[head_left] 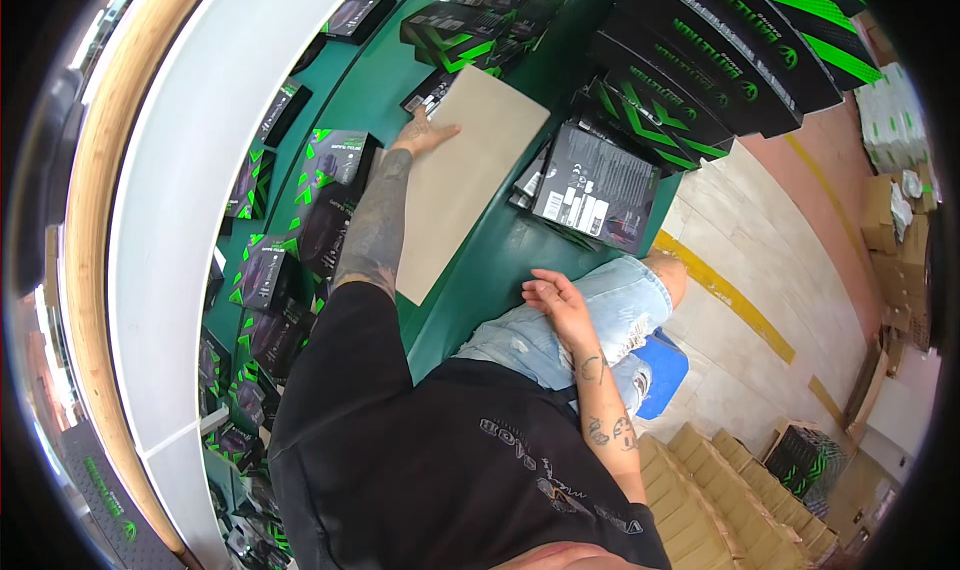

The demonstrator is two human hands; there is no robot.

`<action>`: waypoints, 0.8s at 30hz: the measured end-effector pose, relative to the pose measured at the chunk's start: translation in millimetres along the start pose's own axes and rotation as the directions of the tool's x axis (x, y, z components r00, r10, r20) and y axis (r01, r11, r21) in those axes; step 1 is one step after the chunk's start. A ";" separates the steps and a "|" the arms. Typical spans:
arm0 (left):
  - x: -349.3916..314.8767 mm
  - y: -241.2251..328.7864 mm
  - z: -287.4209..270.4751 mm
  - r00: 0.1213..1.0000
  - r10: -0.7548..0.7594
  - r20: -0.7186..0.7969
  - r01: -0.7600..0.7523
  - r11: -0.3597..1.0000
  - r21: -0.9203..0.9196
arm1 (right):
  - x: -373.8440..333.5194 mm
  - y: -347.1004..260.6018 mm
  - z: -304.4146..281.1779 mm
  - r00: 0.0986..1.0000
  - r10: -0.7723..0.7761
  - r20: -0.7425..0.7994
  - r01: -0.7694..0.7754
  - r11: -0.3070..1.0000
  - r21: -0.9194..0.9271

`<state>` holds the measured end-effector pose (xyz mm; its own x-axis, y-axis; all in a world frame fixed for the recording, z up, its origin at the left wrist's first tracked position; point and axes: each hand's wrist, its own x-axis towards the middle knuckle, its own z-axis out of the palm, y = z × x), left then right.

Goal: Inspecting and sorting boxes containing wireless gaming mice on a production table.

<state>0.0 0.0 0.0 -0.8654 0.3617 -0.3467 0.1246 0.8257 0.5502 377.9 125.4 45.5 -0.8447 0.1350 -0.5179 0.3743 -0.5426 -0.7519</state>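
A plain tan cardboard sheet [465, 170] lies slanted across the green table in front of me. My left hand [425, 136] grips its left edge, with the thumb laid over the top face and the other fingers at the border. A small black box [424, 92] sticks out from beneath the sheet beside those fingers. Over my lap, my right hand [556, 302] hangs in the air with loosely bent fingers, apart from each other and holding nothing. Closest to it on the table is a stack of flat black boxes [597, 188], the top one showing its printed back.
Tall black-and-green boxes [725, 45] stand upright at the far right. Several smaller boxes [335, 185] line the table's left side, beside a white curved rail [190, 230]. Brown cartons [720, 495] sit low on the right, near a blue stool [663, 370].
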 end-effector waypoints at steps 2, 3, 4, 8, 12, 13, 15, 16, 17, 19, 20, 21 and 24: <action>-2.0 -9.7 2.4 0.995 0.092 -0.039 -0.091 0.995 0.027 | 3.8 4.1 -1.5 1.000 -0.018 -0.024 0.021 0.987 0.158; -19.1 -17.5 -8.3 0.990 0.092 -0.110 -0.102 0.991 -0.089 | -4.5 5.8 8.1 0.999 -0.003 -0.035 0.010 0.984 0.180; -32.3 -27.5 -23.2 0.978 0.082 -0.194 -0.123 0.970 -0.208 | -10.4 5.8 12.7 0.999 -0.007 -0.047 0.018 0.969 0.245; -22.8 -105.4 -92.9 0.753 -0.078 -0.654 -0.216 0.909 -0.357 | -8.7 -7.7 -5.8 1.000 -0.017 -0.007 0.018 0.960 0.278; -53.7 -151.6 -137.4 0.253 -0.213 -0.944 0.305 0.943 -0.131 | -0.8 -12.7 -2.5 0.999 0.025 0.047 -0.035 0.974 0.225; -57.2 -148.3 -137.0 0.251 -0.215 -0.944 0.303 0.943 -0.135 | 0.2 -13.7 -2.7 0.999 0.023 0.048 -0.033 0.975 0.221; -62.6 -124.6 -133.8 0.074 0.336 -0.939 0.166 0.924 0.343 | 2.7 -15.1 -3.2 0.996 0.088 0.031 -0.093 0.974 0.206; -70.4 -87.5 -122.3 0.206 0.345 -0.916 -0.065 0.939 0.339 | 2.7 -14.3 -4.7 0.996 0.085 0.022 -0.088 0.975 0.203; -81.9 -39.2 -101.4 0.327 0.378 -0.866 -0.291 0.912 0.288 | 1.9 -12.4 -6.1 0.996 0.082 0.016 -0.084 0.971 0.224; -67.1 -59.2 -30.2 0.837 0.280 -0.471 -0.532 0.618 -0.578 | 7.3 -16.7 4.8 0.995 0.076 0.064 -0.089 0.967 0.238; -127.3 65.3 -16.5 0.732 0.567 -0.379 -0.649 0.749 -0.134 | 4.5 -15.1 -7.1 0.998 0.066 0.009 -0.066 0.966 0.251; -138.3 87.5 6.0 0.881 0.471 0.031 -0.447 0.853 -0.271 | 2.5 -15.4 -2.9 0.998 0.055 0.020 -0.058 0.967 0.250; -107.0 84.7 67.7 0.861 0.105 0.498 0.052 0.955 -0.292 | 1.9 -10.3 -6.9 0.999 0.033 0.006 -0.033 0.962 0.269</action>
<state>136.0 60.5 32.2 -0.4905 0.6138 -0.6186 -0.0672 0.6811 0.7291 375.1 137.0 49.5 -0.8341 0.1125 -0.5400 0.2852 -0.7500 -0.5968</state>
